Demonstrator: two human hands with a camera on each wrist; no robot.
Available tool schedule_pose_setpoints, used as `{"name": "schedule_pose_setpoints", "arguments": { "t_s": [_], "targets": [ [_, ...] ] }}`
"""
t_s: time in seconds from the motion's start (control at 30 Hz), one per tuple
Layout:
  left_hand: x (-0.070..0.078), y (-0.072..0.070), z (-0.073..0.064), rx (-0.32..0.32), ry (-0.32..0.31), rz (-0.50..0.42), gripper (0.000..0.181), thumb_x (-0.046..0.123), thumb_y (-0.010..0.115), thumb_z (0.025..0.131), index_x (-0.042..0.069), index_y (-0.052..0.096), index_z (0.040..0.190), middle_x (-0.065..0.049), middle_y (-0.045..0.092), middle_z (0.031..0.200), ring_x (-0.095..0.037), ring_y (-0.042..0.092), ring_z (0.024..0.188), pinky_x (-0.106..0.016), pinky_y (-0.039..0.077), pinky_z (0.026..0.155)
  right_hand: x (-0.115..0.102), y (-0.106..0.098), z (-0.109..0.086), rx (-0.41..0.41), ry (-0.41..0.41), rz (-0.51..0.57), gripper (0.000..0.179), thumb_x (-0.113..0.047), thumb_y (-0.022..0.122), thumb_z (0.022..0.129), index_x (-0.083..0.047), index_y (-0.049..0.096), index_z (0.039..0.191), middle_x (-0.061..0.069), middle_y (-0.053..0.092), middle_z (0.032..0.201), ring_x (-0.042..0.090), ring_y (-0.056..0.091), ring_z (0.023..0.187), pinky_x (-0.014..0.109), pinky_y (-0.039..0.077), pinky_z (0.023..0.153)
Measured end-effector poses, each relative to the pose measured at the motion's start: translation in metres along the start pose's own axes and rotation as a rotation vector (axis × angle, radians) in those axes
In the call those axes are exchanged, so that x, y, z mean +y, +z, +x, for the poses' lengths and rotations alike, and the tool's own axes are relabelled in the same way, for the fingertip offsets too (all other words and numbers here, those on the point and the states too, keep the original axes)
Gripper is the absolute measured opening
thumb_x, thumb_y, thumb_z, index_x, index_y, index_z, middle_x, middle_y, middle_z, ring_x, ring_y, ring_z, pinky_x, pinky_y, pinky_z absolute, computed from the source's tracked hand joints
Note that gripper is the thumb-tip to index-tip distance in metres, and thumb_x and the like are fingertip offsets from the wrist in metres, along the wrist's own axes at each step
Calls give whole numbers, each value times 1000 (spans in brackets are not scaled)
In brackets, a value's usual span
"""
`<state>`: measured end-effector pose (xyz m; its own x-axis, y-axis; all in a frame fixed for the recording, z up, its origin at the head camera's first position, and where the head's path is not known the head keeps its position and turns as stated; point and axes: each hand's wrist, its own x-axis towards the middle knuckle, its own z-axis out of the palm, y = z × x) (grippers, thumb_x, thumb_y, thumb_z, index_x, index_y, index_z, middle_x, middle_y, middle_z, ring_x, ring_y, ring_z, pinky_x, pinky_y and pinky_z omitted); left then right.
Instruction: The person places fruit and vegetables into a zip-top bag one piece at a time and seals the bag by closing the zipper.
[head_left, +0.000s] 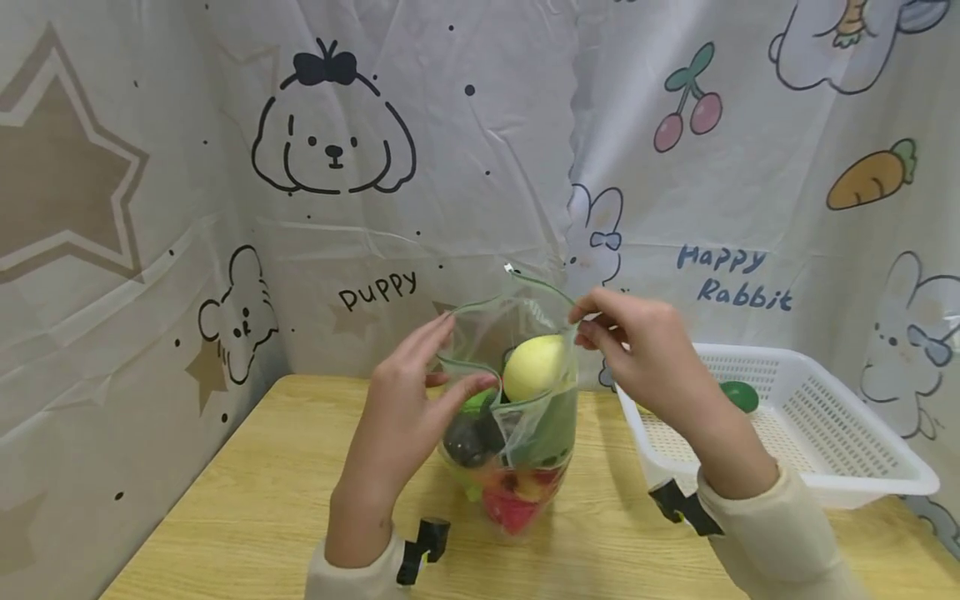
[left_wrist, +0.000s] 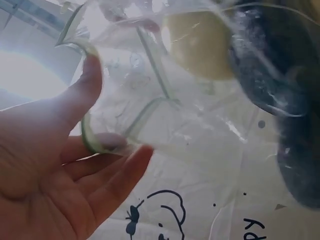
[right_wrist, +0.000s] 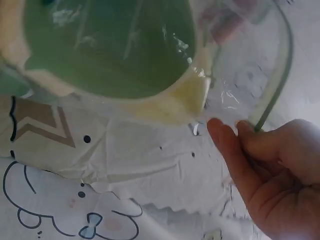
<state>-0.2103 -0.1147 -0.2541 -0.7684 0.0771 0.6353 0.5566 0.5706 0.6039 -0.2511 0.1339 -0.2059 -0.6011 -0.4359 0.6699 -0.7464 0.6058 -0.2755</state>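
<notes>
A clear zip bag [head_left: 536, 425] with a green-edged mouth stands on the table between my hands, its mouth spread wide. Inside are a pale yellow fruit [head_left: 534, 369], a dark rounded piece [head_left: 467, 440], a large green piece seen through the plastic, and red pieces [head_left: 513, 504] at the bottom. My left hand [head_left: 405, 408] is at the mouth's left side, thumb and fairly straight fingers spread apart and touching the green edge [left_wrist: 86, 135]. On the right, my right hand [head_left: 645, 350] pinches the green edge [right_wrist: 280, 90] between thumb and fingertips.
Right of the bag stands a white perforated basket [head_left: 847, 479], with a green item [head_left: 740, 396] inside; my right forearm passes in front of its left part. The wooden table [head_left: 277, 483] runs back to a printed cloth hanging behind it.
</notes>
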Motion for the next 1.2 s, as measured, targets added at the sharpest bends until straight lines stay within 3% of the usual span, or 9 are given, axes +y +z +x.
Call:
{"name": "schedule_pose_setpoints", "arguments": {
  "t_s": [0.1,0.2,0.43,0.7,0.87,1.07,1.2],
  "targets": [
    [-2,0,0,-28,0,19,75,28,83,83,-1,53,145,-14,52,150,-28,56,132,-27,61,86,-2,5,4,-67,-49,-1,23,14,61,93,-7,70,97,3,71,86,11,63,73,27,57,62],
    [-3,0,0,-42,-6,24,75,28,83,83,0,52,146,-13,51,151,-27,54,133,-26,61,87,1,3,4,-97,-44,-9,22,13,62,93,-7,70,98,4,72,90,12,65,75,29,57,63],
    [-7,-2,1,33,-23,36,73,29,83,84,2,54,145,-12,53,149,-26,59,128,-29,62,85,17,-13,-6,-128,42,-27,21,14,60,93,-4,66,101,9,72,101,23,72,91,36,64,72],
    [-5,0,3,31,-47,7,73,31,81,85,3,53,146,-11,50,152,-28,63,123,-30,62,86,37,-27,-25,-117,-38,-81,43,15,62,92,-6,60,130,14,68,119,25,72,92,36,64,69],
    [-5,-1,2,29,-61,24,73,32,81,85,4,53,147,-9,51,152,-24,62,125,-26,61,86,54,-36,-30,-110,-50,-167,52,16,60,92,-9,57,137,14,69,116,26,71,93,40,62,70],
    [-5,-1,2,34,-55,41,71,33,82,85,4,55,145,-8,53,149,-23,62,123,-27,61,85,90,-42,-39,-175,20,-220,39,15,60,91,-1,60,127,20,68,116,35,69,95,47,61,72],
    [-4,-2,2,38,-55,42,71,32,82,85,4,55,144,-8,54,149,-23,62,123,-27,61,86,124,-41,-45,-254,139,-237,31,10,60,93,4,60,123,27,67,114,38,69,93,51,62,76]
  ]
}}
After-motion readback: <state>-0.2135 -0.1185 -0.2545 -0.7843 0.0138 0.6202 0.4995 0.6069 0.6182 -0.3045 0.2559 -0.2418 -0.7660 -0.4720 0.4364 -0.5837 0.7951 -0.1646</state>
